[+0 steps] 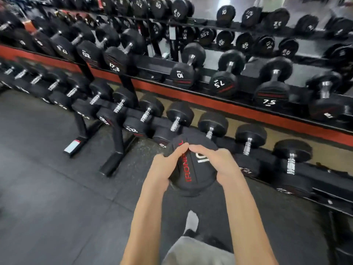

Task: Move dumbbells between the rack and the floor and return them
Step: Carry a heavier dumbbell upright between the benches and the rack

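Both hands were on one dumbbell (193, 169) in the lower middle of the frame, held end-on toward the camera so that only one round head showed, with red lettering down its face and a white number partly covered. The left hand (166, 165) wrapped the left edge of that head, fingers curled over the top, and the right hand (219, 163) gripped the right edge, its fingertips meeting the other hand's near the top. The handle and far head were hidden behind the near one.

The dumbbell was clear of the floor (47, 188) and sat in front of the lower tier of the rack (238, 111), just before a row of racked dumbbells with chrome handles. Whether it touched any of them could not be told. On the upper tier, left of the dumbbell marked 10 (186, 69), an empty saddle showed in the middle of the frame.

Judging by this, the step in hand was a carry between rack and floor; which way could not be settled from the blurred view. The next move would call for a firm two-handed hold and either a slow lowering to the mat clear of the foot (191, 222) below, or a lift to the open saddle with the handle lined up across the rails.
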A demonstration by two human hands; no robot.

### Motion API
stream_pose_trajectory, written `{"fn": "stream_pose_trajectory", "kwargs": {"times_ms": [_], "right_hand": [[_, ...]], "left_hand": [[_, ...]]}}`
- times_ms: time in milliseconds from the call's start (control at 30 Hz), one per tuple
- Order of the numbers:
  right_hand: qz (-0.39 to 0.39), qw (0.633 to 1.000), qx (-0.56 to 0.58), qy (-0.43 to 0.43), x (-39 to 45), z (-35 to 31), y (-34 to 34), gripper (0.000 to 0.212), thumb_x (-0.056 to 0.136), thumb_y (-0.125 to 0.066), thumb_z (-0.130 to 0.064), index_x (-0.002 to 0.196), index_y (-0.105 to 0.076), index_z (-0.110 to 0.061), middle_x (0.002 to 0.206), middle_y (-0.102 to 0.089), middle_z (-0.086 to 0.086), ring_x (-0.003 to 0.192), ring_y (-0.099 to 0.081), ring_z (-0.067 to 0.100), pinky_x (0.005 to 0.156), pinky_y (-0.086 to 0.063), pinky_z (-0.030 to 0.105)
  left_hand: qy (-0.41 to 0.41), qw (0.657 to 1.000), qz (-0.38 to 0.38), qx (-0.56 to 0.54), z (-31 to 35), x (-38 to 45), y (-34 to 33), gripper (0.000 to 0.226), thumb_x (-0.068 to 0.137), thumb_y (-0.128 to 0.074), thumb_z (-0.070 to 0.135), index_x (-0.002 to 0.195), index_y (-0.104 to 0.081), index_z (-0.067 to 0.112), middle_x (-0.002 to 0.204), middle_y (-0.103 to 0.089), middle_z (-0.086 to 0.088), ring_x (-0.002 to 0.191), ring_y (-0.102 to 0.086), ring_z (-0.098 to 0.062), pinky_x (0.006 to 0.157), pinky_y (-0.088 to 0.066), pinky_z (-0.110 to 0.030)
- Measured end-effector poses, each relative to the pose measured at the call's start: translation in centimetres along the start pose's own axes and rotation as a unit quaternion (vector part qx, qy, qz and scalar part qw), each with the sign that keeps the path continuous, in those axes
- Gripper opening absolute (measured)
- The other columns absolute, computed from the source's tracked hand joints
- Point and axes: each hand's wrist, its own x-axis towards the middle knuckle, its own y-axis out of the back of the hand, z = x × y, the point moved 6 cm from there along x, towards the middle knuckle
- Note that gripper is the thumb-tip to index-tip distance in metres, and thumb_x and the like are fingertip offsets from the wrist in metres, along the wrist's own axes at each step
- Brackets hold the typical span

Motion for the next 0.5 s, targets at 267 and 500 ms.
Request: {"fn": "stream_pose_trajectory", "kwargs": {"times_ms": [267, 500], "right_hand": [[-0.020, 1.000, -0.021, 0.004, 15.2, -11.1, -9.4, 0.026, 0.071, -0.095, -0.025, 0.075, -0.070, -0.020, 0.085, -0.078, -0.005, 0.076, -0.071, 0.007, 0.070, -0.057, 0.025], [0.005, 1.000, 0.031, 0.005, 26.7, -18.8, -18.3, 0.018, 0.072, -0.094, -0.022, 0.084, -0.081, -0.017, 0.074, -0.080, -0.007, 0.067, -0.077, 0.005, 0.057, -0.058, 0.020]], "left_hand": [[-0.002, 1.000, 0.012, -0.018, 12.3, 16.1, 4.1, 0.073, 0.060, -0.094, 0.055, 0.114, -0.076, 0.009, 0.106, -0.082, -0.002, 0.099, -0.078, -0.021, 0.096, -0.061, -0.045], [-0.018, 0.998, -0.029, 0.048, 24.8, 29.3, 8.6, 0.074, 0.054, -0.093, 0.061, 0.110, -0.078, 0.014, 0.098, -0.083, -0.001, 0.095, -0.079, -0.022, 0.089, -0.063, -0.042]]}}
